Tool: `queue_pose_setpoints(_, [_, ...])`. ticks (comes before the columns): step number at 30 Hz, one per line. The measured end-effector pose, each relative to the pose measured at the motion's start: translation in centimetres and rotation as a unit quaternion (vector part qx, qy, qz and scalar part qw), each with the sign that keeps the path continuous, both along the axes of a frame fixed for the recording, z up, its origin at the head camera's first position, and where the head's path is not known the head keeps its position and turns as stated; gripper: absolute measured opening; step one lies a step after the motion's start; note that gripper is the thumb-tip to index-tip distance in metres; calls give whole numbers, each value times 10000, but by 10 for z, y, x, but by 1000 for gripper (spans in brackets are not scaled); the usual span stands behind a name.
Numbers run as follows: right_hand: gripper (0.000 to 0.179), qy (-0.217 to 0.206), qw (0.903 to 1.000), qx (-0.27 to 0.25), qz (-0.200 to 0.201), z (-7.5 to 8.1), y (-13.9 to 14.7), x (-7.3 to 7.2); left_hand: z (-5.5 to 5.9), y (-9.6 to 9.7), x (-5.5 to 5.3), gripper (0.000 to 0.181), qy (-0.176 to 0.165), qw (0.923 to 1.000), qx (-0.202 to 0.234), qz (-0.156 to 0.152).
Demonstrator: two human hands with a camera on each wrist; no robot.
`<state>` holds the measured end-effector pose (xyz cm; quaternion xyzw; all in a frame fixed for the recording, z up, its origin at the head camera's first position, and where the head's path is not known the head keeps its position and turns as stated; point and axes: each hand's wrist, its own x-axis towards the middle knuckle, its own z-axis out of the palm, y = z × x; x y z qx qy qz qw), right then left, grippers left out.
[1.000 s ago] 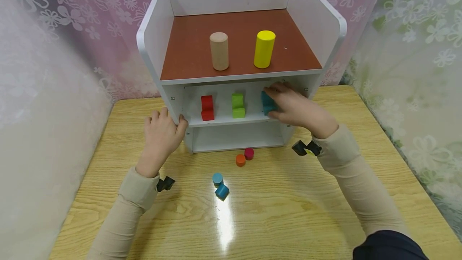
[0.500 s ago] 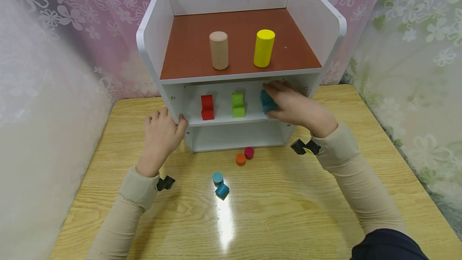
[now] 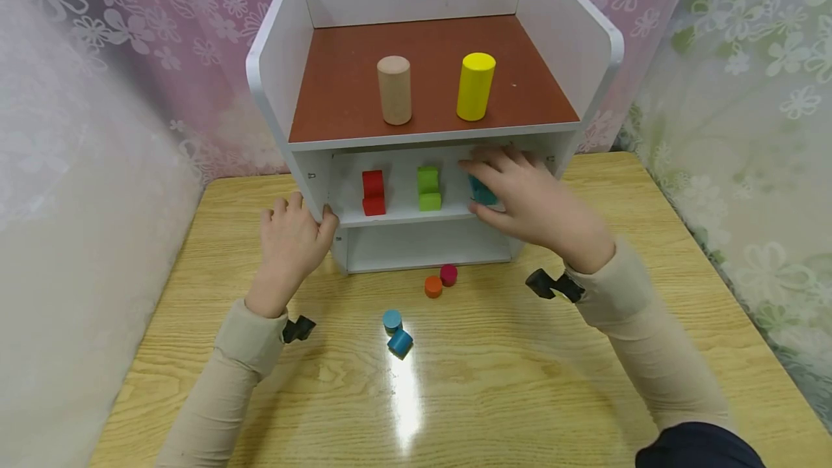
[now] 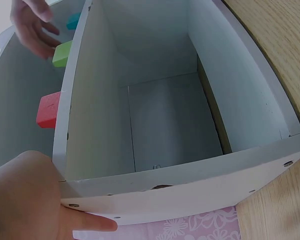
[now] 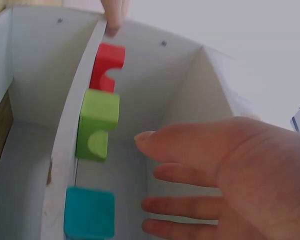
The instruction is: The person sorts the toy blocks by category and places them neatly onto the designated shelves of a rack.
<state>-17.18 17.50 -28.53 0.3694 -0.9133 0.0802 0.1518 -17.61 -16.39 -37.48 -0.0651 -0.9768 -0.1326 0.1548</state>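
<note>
Hovering with right hand (image 3: 523,197), straight-fingered, gripping nothing, near teal block (image 5: 90,213) lying on shelf (image 5: 65,145) just beneath grip, not touching; not discerning block's long axis; clasping side of white cabinet (image 3: 286,49) with left hand (image 3: 292,240), farther from block

From here I see a white cabinet shelf (image 3: 399,202); on it, a red notched block (image 3: 373,186), green notched block (image 3: 429,188), teal block (image 5: 89,212).
</note>
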Motion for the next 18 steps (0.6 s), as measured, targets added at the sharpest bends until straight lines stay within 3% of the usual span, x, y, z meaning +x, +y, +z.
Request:
queue_pose_setpoints(6, [49,421,9986,-144,276,-5,-7,19,0,0,0,54,-14,10000,-1,1])
queue_pose_setpoints(18, [43,245,9920,-780,965,-34,-28,50,1,0,1,56,-127,9999,3,-3])
